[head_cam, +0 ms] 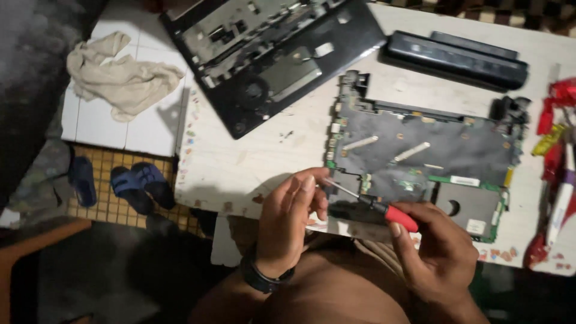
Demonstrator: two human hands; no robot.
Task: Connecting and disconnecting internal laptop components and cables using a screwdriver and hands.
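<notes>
A laptop motherboard (444, 150), mostly covered by a dark sheet, lies on the white table (252, 156) in front of me. My right hand (435, 255) grips a red-handled screwdriver (384, 210) whose thin shaft points up-left toward the board's near left corner. My left hand (291, 219) rests at that corner, with its fingertips touching the screwdriver's tip and the board's edge. A dark band sits on my left wrist.
A black laptop base shell (270, 54) lies at the table's far side, with a long black battery (456, 57) to its right. Red and yellow tools (555, 150) lie at the right edge. On the floor are a crumpled cloth (120, 75) and blue sandals (129, 186).
</notes>
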